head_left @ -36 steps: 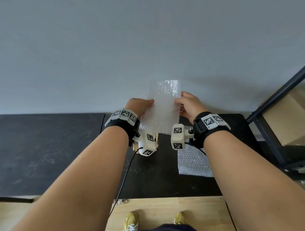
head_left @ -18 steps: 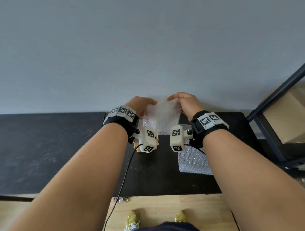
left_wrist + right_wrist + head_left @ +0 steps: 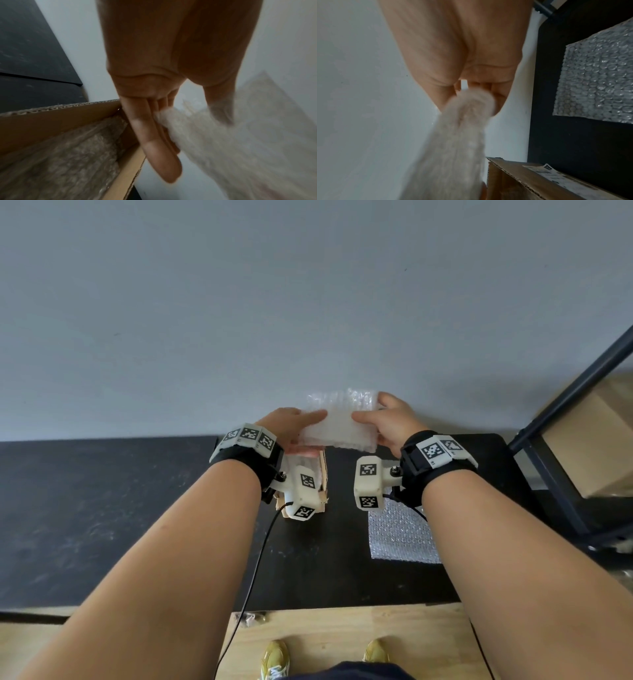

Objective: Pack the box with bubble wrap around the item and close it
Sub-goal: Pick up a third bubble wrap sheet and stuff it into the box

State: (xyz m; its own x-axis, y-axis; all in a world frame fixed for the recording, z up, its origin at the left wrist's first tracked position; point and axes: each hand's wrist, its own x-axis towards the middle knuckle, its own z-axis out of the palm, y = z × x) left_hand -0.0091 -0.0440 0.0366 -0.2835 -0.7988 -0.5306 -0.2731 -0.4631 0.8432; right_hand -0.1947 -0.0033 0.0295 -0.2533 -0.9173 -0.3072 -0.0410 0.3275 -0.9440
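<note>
An open cardboard box (image 3: 56,121) stands on the black surface (image 3: 102,508) near the far wall, mostly hidden behind the left wrist in the head view. Inside it, the left wrist view shows a lining of bubble wrap (image 3: 68,155) lying against its wall and floor; whether an item lies under it cannot be told. A folded sheet of bubble wrap (image 3: 339,426) is held in the air just above the box, between both hands. The left hand (image 3: 287,422) grips its left end, thumb on top and fingers (image 3: 154,148) straight underneath. The right hand (image 3: 387,422) pinches the right end, its fingers curled round the bunched edge. A second, flat sheet (image 3: 400,532) lies on the surface to the right of the box, under the right forearm.
</note>
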